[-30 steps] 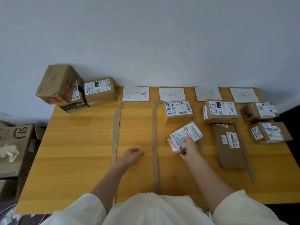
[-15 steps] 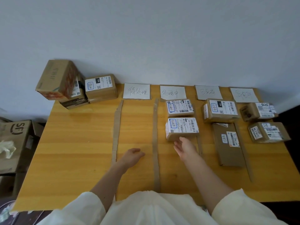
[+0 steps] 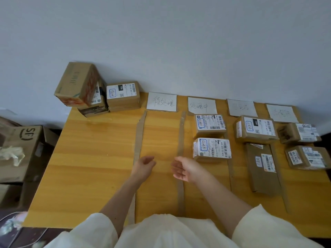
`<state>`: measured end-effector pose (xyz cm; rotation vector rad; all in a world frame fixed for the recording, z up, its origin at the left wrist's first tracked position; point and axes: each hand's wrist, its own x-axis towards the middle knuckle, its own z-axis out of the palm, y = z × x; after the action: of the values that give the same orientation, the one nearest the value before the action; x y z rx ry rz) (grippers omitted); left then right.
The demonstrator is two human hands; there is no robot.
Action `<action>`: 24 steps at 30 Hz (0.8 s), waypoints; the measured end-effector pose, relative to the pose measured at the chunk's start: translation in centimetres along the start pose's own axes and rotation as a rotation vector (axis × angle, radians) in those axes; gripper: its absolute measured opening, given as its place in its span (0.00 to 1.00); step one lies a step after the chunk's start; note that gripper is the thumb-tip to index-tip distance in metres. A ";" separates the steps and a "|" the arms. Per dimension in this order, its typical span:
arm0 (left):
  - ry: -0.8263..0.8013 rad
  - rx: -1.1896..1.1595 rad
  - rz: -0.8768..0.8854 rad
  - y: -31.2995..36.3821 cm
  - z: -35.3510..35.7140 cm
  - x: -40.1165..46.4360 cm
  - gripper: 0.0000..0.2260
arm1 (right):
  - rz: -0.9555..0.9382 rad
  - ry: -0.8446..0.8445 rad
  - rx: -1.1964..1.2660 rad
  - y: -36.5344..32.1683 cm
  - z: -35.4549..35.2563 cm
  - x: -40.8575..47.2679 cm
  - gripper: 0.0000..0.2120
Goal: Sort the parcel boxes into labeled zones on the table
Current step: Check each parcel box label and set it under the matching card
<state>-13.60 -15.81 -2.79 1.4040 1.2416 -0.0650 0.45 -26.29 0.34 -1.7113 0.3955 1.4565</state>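
Four paper zone labels line the back of the wooden table [image 3: 93, 158]; cardboard strips [image 3: 180, 158] split it into lanes. The first lane, under the first label [image 3: 161, 102], holds no box. The second lane has two labelled parcels, one at the back [image 3: 210, 124] and one in front [image 3: 211, 149]. Two boxes [image 3: 256, 128] [image 3: 262, 169] lie in the third lane, two more [image 3: 298, 132] [image 3: 307, 157] in the fourth. Unsorted boxes [image 3: 123, 96] are stacked at the back left. My left hand [image 3: 144, 166] and right hand [image 3: 186, 168] hover empty, fingers apart, over the near middle.
A tilted carton [image 3: 78, 85] leans on the stack at the back left corner. Large cardboard boxes [image 3: 19, 145] with crumpled paper stand on the floor left of the table. The wall runs right behind the labels.
My right hand set the parcel down in the second lane in front of the other one, let go and drew back leftwards. The left hand stayed put.
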 end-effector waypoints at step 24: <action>0.407 0.199 0.006 -1.1 -16.2 12.3 0.22 | -0.692 0.277 -0.843 -21.0 20.9 8.9 0.43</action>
<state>-18.73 3.47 -6.93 1.6464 1.5992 0.1092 3.82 4.46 0.72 -2.3717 -0.7283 0.8915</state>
